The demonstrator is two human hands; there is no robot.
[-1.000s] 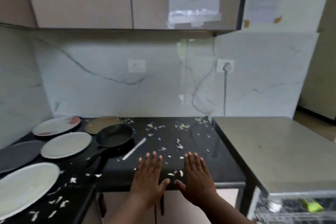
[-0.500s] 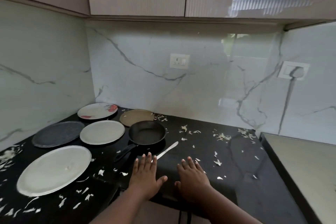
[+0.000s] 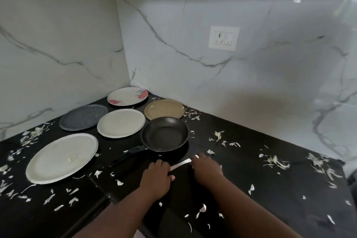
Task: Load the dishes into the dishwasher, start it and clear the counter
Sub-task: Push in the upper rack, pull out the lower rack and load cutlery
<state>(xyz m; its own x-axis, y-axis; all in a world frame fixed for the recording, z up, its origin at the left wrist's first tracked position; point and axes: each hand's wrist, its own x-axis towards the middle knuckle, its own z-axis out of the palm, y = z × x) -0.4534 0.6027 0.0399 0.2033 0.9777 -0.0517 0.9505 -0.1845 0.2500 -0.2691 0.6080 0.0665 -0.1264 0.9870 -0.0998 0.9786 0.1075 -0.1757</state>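
Knife [image 3: 180, 164] (ends hidden) between both hands.

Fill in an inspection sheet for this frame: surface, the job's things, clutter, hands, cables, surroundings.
Surface: black counter meeting in a corner, strewn with scraps.
Job's things: five plates lying flat: floral plate, tan plate, grey plate, white plate, large white plate; black frying pan, handle toward the person; pale utensil between the hands.
Clutter: white peel scraps across the counter.
Hands: left hand and right hand at the utensil; grip unclear.
Cables: nothing seen.
Surroundings: marble wall, wall socket.
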